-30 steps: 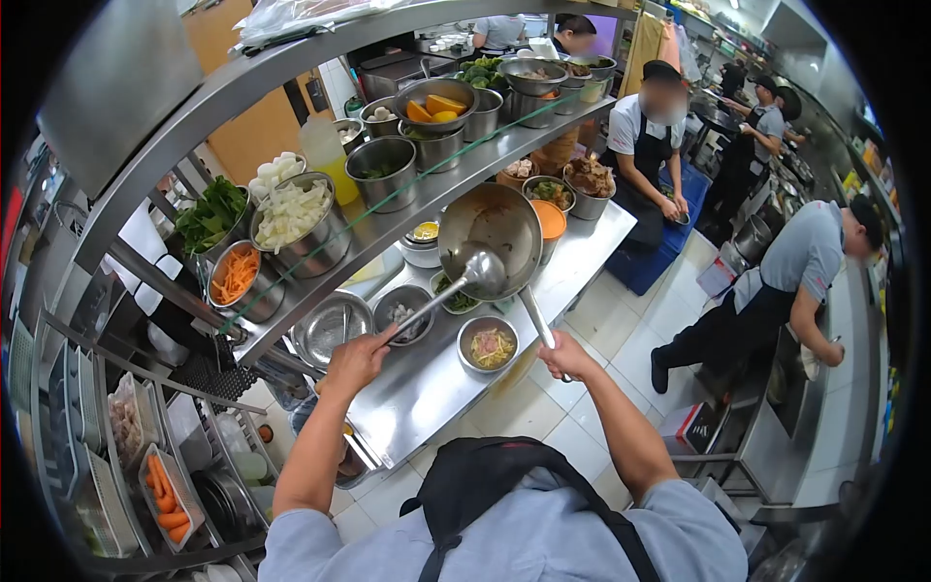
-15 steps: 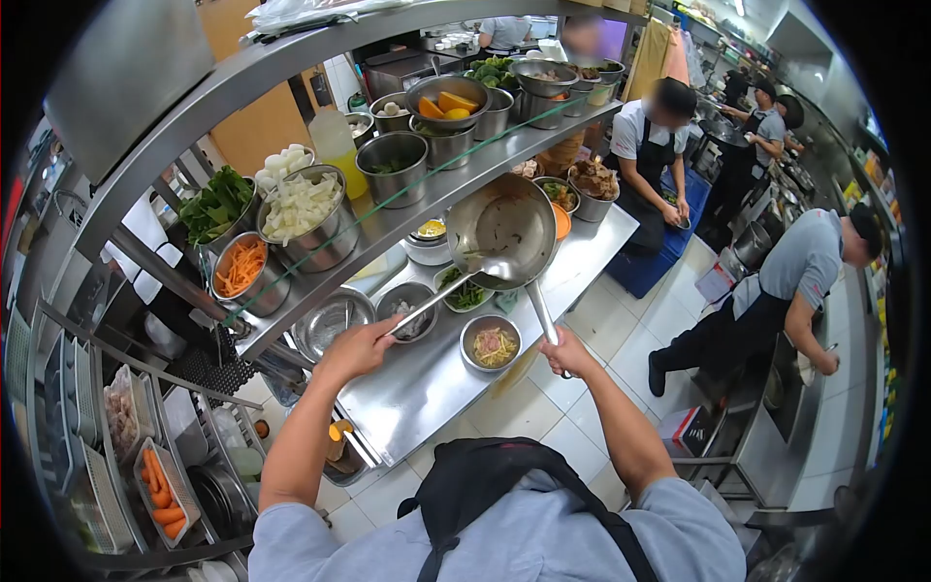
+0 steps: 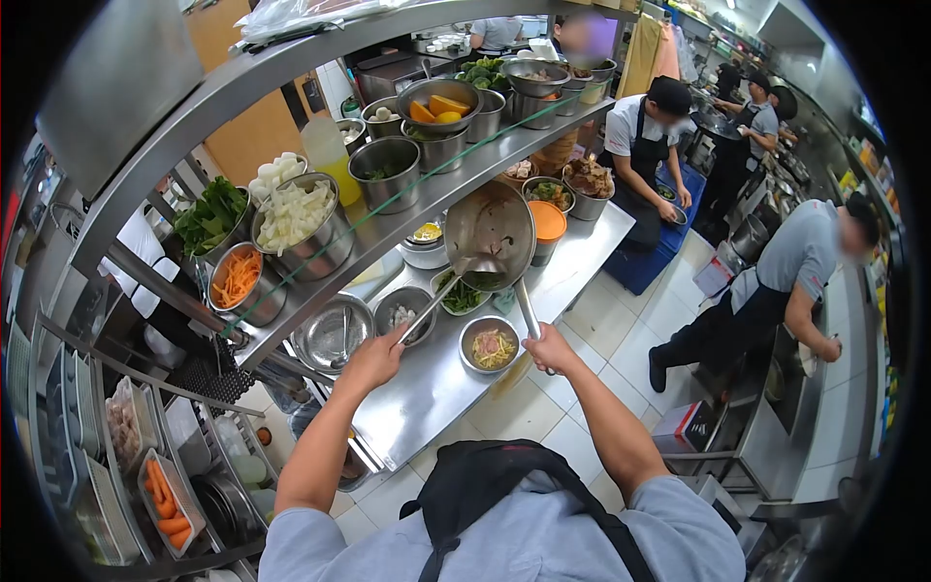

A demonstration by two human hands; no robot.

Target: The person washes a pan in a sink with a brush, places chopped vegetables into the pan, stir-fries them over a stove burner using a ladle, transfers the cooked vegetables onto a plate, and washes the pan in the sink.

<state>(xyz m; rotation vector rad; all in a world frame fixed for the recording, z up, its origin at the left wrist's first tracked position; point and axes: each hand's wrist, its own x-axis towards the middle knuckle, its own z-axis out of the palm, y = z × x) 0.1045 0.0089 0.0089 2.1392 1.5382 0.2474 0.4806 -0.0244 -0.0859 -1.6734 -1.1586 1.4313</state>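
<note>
My left hand (image 3: 376, 360) is closed around the long handle of a metal ladle (image 3: 433, 304). The ladle's head rests inside a steel frying pan (image 3: 497, 221). By its long handle, my right hand (image 3: 551, 349) grips the pan, which is tilted so that its inside faces me. Dark bits and a thin film cling to the pan's inner surface. Below it, on the steel counter, are a dish of green vegetables (image 3: 461, 294), a bowl with pale pieces (image 3: 405, 313) and a steel bowl with yellow strips and pinkish meat (image 3: 490, 345).
An overhead steel shelf (image 3: 427, 184) carries tubs of shredded carrot (image 3: 238, 274), chopped pale vegetable (image 3: 296, 218) and orange wedges (image 3: 441, 109). An orange-lidded tub (image 3: 547, 225) stands right of the pan. A co-worker (image 3: 790, 281) bends over a counter at right; others work farther back.
The pan has shifted left and turned more onto its edge, uncovering the orange-lidded tub. My right hand has moved slightly left, my left hand slightly right and down.
</note>
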